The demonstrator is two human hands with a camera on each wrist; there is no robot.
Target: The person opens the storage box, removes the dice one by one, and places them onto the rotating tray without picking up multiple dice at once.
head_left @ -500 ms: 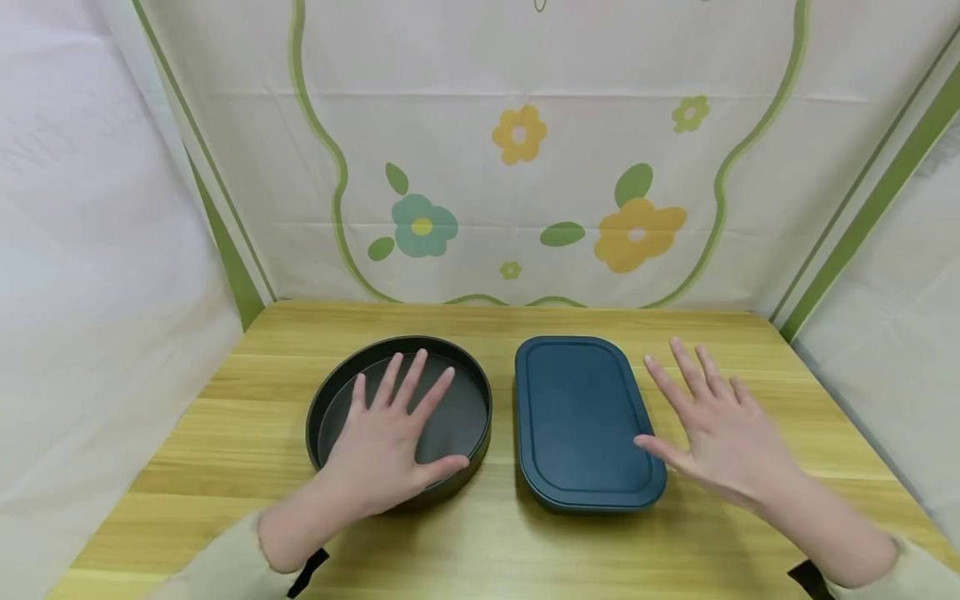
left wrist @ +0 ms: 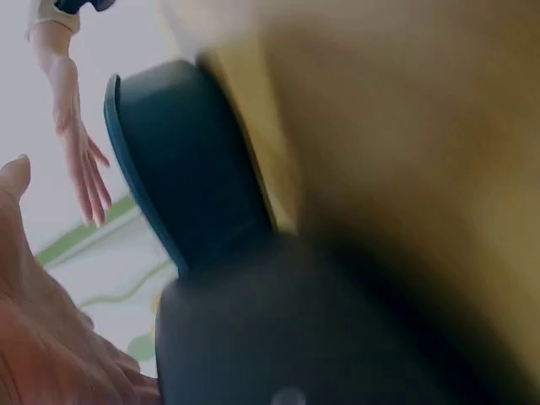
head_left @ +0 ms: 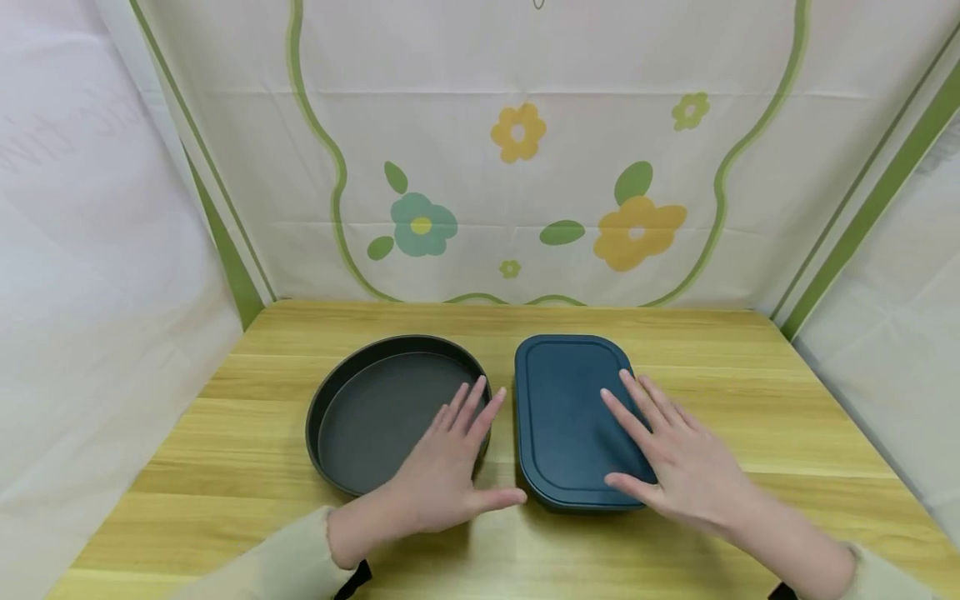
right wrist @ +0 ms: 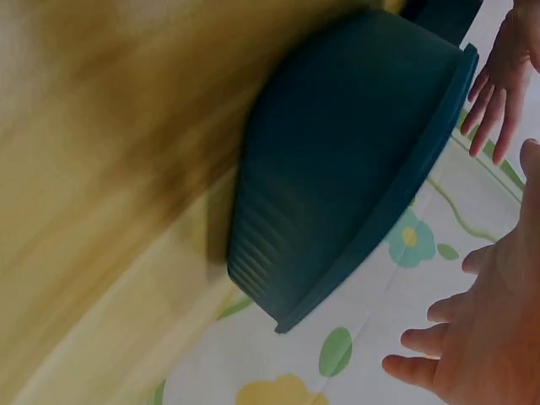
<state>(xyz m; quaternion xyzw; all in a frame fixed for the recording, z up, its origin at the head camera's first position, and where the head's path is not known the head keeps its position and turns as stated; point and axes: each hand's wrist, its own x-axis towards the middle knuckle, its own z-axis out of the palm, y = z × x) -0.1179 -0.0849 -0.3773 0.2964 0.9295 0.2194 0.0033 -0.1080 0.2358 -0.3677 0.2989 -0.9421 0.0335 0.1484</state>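
The left hand point(head_left: 446, 479) is spread, its fingers straight and parted with the thumb out wide, and it grasps nothing. From the head view it overlaps the near right rim of the round pan point(head_left: 375, 417); the left wrist view shows the palm apart from the pan. The right hand point(head_left: 686, 467) is just as loose and empty, fingers fanned over the right side of the blue container point(right wrist: 321, 152); the right wrist view shows space between fingertips and container.

If the left hand dropped straight down here, its weight would probably land on one side of the pan's rim and could tilt or slide it. Its thumb lies near the container's near left corner in the head view, so a sideways sweep might knock the two together, as only a narrow strip of table point(head_left: 750, 392) parts them. Should the right hand grip the container's lid point(head_left: 562, 400) alone, the lid could come away from the body; whether it is fastened cannot be told. A hard forward push could send either thing toward the far edge, which both stand near.

The pan sits left of the table's middle, the container just right of it, well apart from the table's right edge. Past the far edge hangs a white cloth point(head_left: 450, 83) printed with flowers and leaves.
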